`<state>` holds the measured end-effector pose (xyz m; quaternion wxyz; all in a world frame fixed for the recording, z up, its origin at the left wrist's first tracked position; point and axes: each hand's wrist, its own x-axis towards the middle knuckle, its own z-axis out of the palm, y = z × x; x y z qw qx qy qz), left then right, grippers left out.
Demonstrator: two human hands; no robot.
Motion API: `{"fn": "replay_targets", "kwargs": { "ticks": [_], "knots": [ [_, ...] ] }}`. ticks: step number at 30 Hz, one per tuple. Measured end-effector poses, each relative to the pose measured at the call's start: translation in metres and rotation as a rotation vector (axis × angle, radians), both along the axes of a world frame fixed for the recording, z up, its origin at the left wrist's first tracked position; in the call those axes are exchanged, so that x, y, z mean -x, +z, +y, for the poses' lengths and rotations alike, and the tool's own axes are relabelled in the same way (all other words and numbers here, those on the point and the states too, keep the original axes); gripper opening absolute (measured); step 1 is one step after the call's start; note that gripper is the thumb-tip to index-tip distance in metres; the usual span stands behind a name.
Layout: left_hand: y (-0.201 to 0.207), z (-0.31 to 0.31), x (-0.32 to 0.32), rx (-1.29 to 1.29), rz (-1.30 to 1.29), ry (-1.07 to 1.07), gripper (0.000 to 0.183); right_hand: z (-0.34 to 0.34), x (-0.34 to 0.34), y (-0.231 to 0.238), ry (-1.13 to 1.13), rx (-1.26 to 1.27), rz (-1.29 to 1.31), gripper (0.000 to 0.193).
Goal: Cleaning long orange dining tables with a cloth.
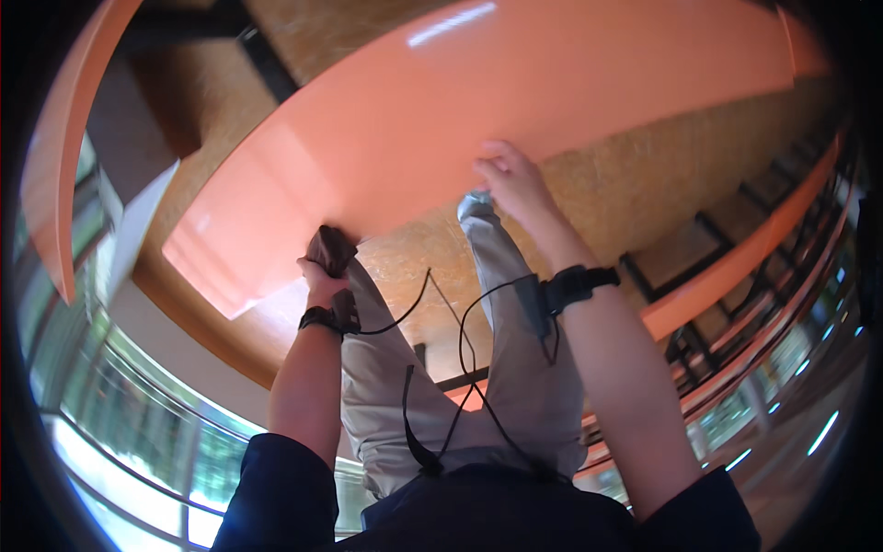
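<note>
Here, the left hand (322, 282) has its grip wrapped around a dark brown pouch-like item (331, 247) beside the orange surface's (441, 110) near edge, while farther out the right hand (517, 184), grip loosely curled, is over that edge.

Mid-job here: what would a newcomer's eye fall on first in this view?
First, the big glossy orange table sweeping across the top of the picture. Next, the dark brown object in the left grip, left of centre by the table's near edge; the right grip, with nothing visible in it, is farther right. Then the black cables looping in front of the grey trousers.
</note>
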<state>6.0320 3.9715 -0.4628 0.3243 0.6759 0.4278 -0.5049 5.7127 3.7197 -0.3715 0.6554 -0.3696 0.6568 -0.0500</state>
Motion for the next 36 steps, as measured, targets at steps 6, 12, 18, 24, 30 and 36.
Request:
{"fn": "replay_targets", "kwargs": {
  "ticks": [6, 12, 18, 24, 30, 36],
  "knots": [
    [-0.005, -0.109, 0.115, -0.114, 0.024, 0.054, 0.048, 0.047, 0.235, -0.021, -0.546, -0.021, 0.188, 0.031],
    [0.012, -0.195, 0.229, -0.111, -0.023, 0.102, 0.031, 0.143, 0.359, -0.013, -0.892, -0.159, 0.196, 0.021],
    [0.002, -0.198, 0.211, -0.090, 0.176, 0.114, 0.030, 0.202, 0.294, -0.025, -0.813, -0.247, 0.137, 0.021],
    [0.005, -0.164, 0.158, 0.000, 0.172, 0.104, 0.032, 0.137, 0.175, -0.031, -0.472, -0.268, 0.077, 0.027],
    [-0.034, -0.039, 0.007, 0.215, 0.000, -0.630, 0.030, -0.002, 0.076, -0.016, -0.222, -0.115, 0.062, 0.030],
    [0.020, 0.000, -0.085, -0.084, -0.570, -0.263, 0.044, -0.103, 0.051, -0.034, 0.172, 0.109, 0.194, 0.029]
  ]
}}
